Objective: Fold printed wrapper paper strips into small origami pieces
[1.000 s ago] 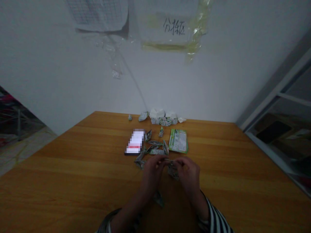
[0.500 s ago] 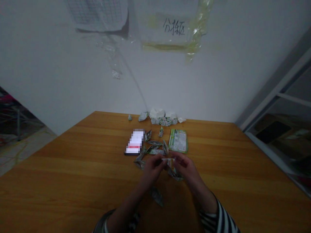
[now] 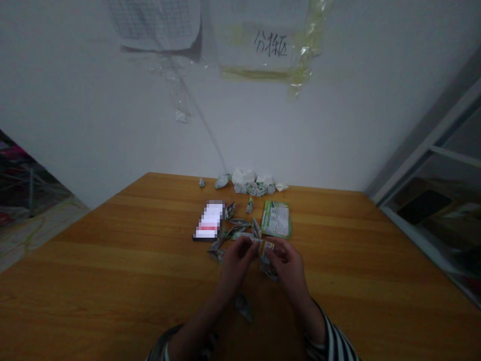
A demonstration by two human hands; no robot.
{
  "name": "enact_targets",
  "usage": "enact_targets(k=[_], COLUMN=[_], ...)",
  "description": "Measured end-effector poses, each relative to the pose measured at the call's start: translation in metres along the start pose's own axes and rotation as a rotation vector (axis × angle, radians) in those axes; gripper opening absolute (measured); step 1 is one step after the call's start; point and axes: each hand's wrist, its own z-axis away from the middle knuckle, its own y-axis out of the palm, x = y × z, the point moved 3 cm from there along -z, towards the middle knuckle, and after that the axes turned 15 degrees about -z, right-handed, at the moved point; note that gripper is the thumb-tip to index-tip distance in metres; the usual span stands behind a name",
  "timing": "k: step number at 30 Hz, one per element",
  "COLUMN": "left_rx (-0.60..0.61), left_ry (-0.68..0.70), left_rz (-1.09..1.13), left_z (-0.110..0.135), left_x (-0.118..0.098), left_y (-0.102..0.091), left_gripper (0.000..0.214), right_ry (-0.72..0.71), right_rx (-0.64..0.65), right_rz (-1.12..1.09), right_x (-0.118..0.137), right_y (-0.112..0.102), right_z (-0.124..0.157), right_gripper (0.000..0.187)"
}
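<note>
Left hand (image 3: 236, 260): fingers curled, thumb and fingertips pinching the left end of the paper (image 3: 265, 247).
Right hand (image 3: 287, 263): closed likewise on the paper's right end; a striped sleeve shows at the wrist.
Paper: one small printed piece, white with an orange patch, held between both hands just above the table (image 3: 112, 260), mid-width and nearer the near edge than the far one.
Why held so: we judge that a pinch from both ends keeps the piece taut and lets the fingertips work it.
Folds (image 3: 240, 228): small folded pieces lie just beyond the hands; we count about seven, though the dim light makes this unsure. One more shows under the right hand, and one (image 3: 243, 307) lies between the forearms by the near edge.
Why there: close by, so likely within easy reach.
Phone (image 3: 209, 226): one, flat, left of the folds.
Sheet (image 3: 277, 219): one, green print, right of the folds.
Heap (image 3: 251, 183): one, white and printed scraps, at the far edge against the wall.
</note>
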Motion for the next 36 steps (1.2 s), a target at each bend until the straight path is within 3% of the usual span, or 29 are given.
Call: enact_targets(k=[3,8,15,21,25,27,30,34,36], left_rx=[0.021,-0.038,0.071,0.159,0.013,0.012,0.104,0.119,0.132], left_ry=[0.000,-0.013,-0.062,0.023,0.091,0.135,0.158,0.135,0.133], left_rz=[-0.019,-0.026,0.120,0.107,-0.258,-0.471,-0.607,-0.457,-0.363], left_z=[0.001,0.003,0.002,0.005,0.008,0.010,0.011,0.008,0.007], left_x=[-0.004,-0.004,0.009,0.000,-0.003,-0.003,-0.002,-0.007,-0.009], left_y=[-0.002,-0.003,0.006,0.007,-0.001,-0.002,0.001,-0.002,-0.004], left_gripper=[0.026,0.034,0.034,0.027,0.019,0.023,0.029,0.036,0.034], right_ry=[0.015,0.172,0.203,0.114,-0.282,-0.392,-0.375,-0.307,-0.234], right_rx=[0.018,0.094,0.084,0.181,0.111,0.153,0.262,0.231,0.276], right_rz=[0.034,-0.156,-0.207,-0.018,0.341,0.507,0.598,0.551,0.491], right_x=[-0.002,-0.012,-0.024,-0.017,0.006,0.009,0.005,0.004,0.005], right_y=[0.000,0.004,-0.003,-0.001,0.000,0.002,0.003,-0.002,-0.002], right_z=[0.000,0.000,0.000,-0.001,0.003,0.006,0.008,0.006,0.004], right_gripper=[0.038,0.053,0.057,0.046,0.041,0.046,0.041,0.037,0.037])
